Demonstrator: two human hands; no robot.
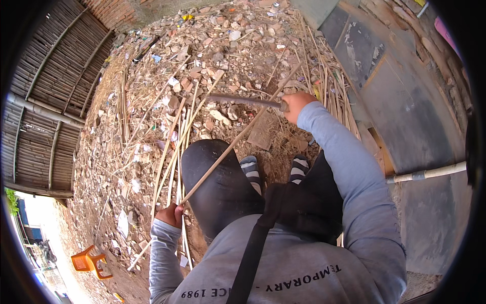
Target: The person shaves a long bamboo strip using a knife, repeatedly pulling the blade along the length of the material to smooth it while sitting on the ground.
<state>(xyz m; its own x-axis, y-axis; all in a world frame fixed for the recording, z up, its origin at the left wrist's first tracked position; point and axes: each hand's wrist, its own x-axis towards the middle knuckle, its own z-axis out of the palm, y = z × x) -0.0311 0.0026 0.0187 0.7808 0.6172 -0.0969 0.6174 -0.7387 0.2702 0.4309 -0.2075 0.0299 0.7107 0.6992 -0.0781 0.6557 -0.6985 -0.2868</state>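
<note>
Bamboo strip (223, 156), my left hand (170, 215) gripping it at eight o'clock, my right hand (297, 106) clenched round a knife (238, 99) at two o'clock

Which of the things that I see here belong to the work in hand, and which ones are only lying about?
Seem part of the work:
long-bladed knife, in the right hand
slender strip, in the left hand
loose strips beside the left knee, probably

Seem only lying about:
orange chair
broken rubble
flat brown slab
</note>
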